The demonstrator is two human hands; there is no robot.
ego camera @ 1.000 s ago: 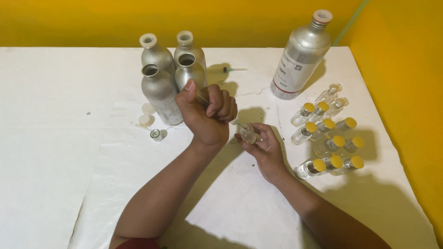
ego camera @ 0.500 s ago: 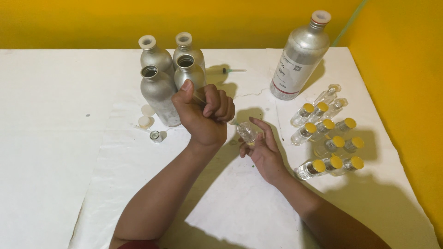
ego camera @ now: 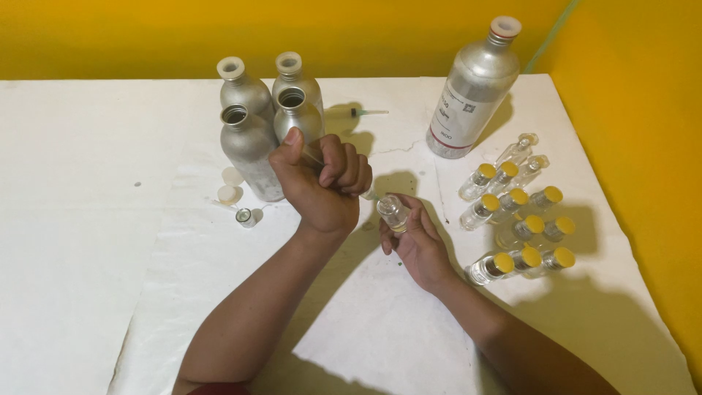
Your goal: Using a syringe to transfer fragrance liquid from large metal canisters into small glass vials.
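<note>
Item, far left: our desk [ego camera: 88,219], covered in white sheeting, against a yellow wall.

Item: two small white caps [ego camera: 229,185] and a small metal ring cap [ego camera: 245,216], loose beside the bottles.

Item: four silver metal bottles [ego camera: 252,150], upright and clustered, two capped in white, two open.

Item: our left hand [ego camera: 322,183], closed in a fist around a thin clear tool, probably a syringe, mostly hidden in the grip; its tip points toward the vial.

Item: a syringe [ego camera: 365,113] lying near the wall.

Item: small clear glass vial [ego camera: 393,212], uncapped, gripped between the fingers and thumb of our right hand [ego camera: 413,241], just above the desk and close beside the fist. We judge it light, rigid, smooth and breakable, likely slippery if wet; best held around the body, below the neck, mouth left free.

Item: a large silver bottle [ego camera: 468,95] with a label, capped.

Item, right: glass vials with yellow caps [ego camera: 523,227], mostly lying in rows; two clear uncapped vials [ego camera: 521,153] above them.
</note>
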